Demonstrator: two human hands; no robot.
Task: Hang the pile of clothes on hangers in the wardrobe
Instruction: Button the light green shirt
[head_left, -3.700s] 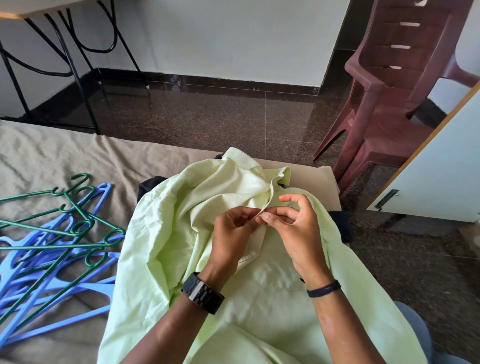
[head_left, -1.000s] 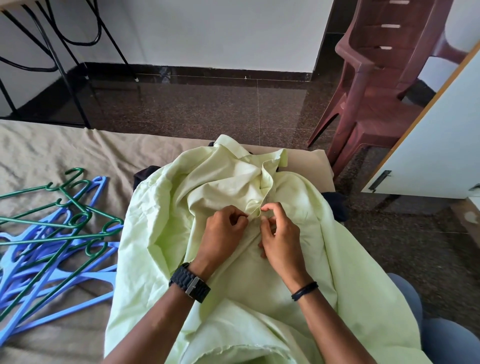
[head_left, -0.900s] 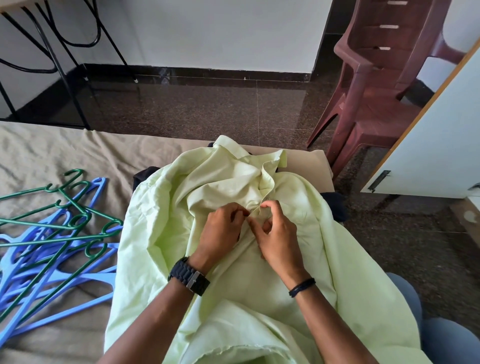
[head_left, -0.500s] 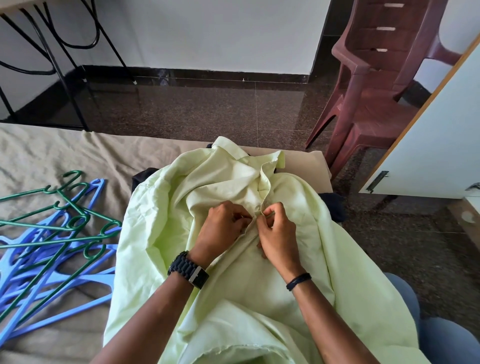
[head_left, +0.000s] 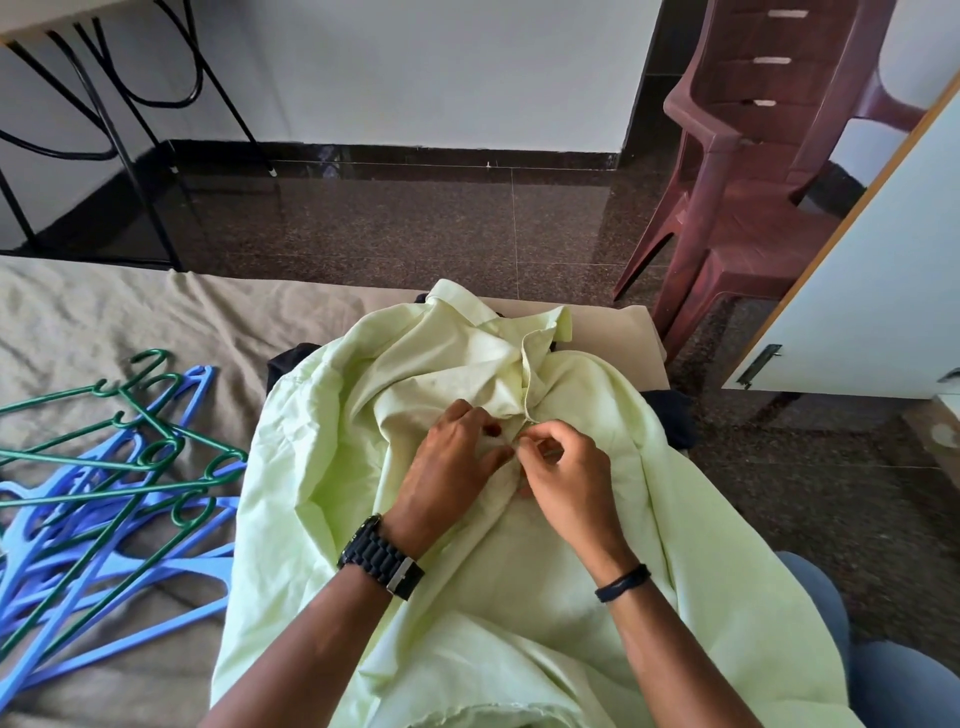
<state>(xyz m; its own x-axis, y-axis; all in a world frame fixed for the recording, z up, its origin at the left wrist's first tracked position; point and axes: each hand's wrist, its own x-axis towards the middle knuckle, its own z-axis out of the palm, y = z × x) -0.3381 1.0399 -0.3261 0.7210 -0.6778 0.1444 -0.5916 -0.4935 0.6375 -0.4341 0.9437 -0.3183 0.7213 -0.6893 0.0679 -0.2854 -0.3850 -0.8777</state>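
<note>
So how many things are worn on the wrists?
2: a black watch on the left wrist, a thin black band on the right, both over the green shirt.

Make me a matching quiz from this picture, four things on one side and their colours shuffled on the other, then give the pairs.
Things:
1. shirt that the left hand and right hand pinch
2. chair
3. watch
4. hangers on the bedsheet

Colours:
A. black
B. blue and green
C. pale green
D. maroon

Pairs: 1-C, 2-D, 3-A, 4-B
</note>
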